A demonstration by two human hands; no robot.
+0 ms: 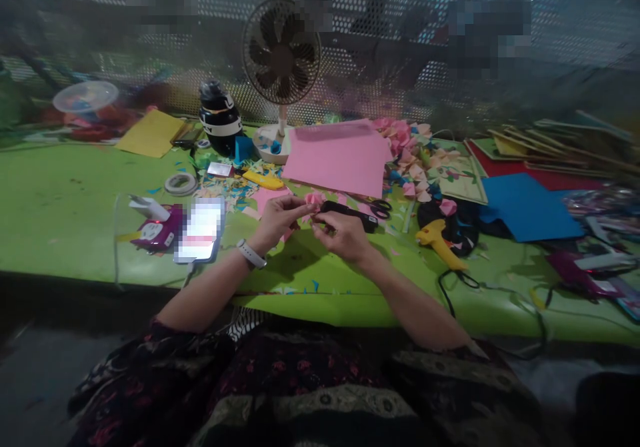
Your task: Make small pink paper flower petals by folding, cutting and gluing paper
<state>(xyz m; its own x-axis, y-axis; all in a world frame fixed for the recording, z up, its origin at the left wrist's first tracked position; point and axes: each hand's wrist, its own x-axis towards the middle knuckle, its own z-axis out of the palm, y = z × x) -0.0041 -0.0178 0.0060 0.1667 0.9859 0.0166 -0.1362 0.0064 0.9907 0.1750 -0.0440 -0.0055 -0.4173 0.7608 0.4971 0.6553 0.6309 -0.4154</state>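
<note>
A small pink paper flower (314, 198) is pinched between the thumb and fingers of my left hand (277, 222), which wears a white wristband. My right hand (344, 235) is closed, its fingertips meeting the underside of the same flower. Just behind my right hand lies a black oblong object (353, 216), partly covered by the fingers. Black-handled scissors (383, 208) rest beside it. Under and behind my left hand are pink paper pieces (265, 199), and a yellow cutter (263, 180) lies farther back.
Large pink sheets (337, 157) and a heap of paper petals (417, 160) occupy the back. A yellow glue gun (443, 244) with a cord lies right, near blue paper (530, 207). At left are a phone (200, 230), tape roll (181, 184), black bottle (220, 120) and fan (281, 54).
</note>
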